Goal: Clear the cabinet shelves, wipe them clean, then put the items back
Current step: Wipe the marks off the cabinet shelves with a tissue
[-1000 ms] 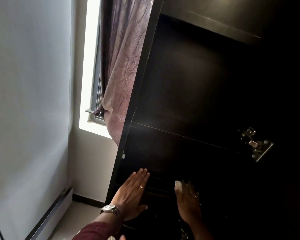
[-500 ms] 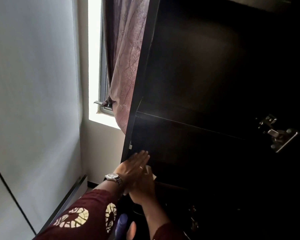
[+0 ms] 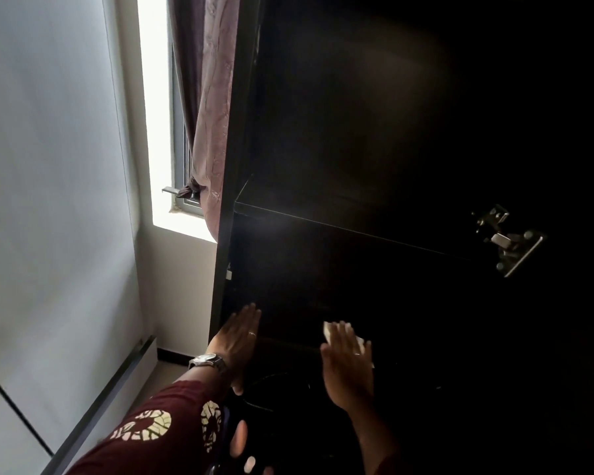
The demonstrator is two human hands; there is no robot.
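Right hand (image 3: 348,368) is now lying well to the right of where it was half a second ago. Then it was tucked under the left hand (image 3: 239,337) at the left side of the cabinet (image 3: 357,132); now the two are sitting clearly apart. Left hand is keeping to nearly the same spot.

Right hand: palm down, fingers straight and together, pressing flat on a white cloth (image 3: 328,330). Cloth is showing only past the fingertips and along the right side of the hand; the rest is lying hidden under the palm. Nothing is being gripped, only pressed.

Left hand: flat and uncurled, fingers straight and pointing up into the cabinet, holding nothing. It is lying just beside the cabinet's left upright, at the front edge of the lower shelf (image 3: 288,341). Whether the palm is actually touching the shelf is too dark to tell. It is wearing a ring (image 3: 252,334) on one finger and a wristwatch (image 3: 207,361) on the wrist, with a maroon patterned sleeve (image 3: 144,433) trailing behind.

Cloth is sitting at the lower shelf level, in the dark interior, right of centre between the hands and the far side.

Upper shelf (image 3: 340,229) is running across above both hands. A metal hinge (image 3: 509,240) is catching light on the right inner wall. Beyond the left side of the cabinet a mauve curtain (image 3: 213,97) is hanging over a bright window (image 3: 153,114), next to a pale wall (image 3: 48,166).
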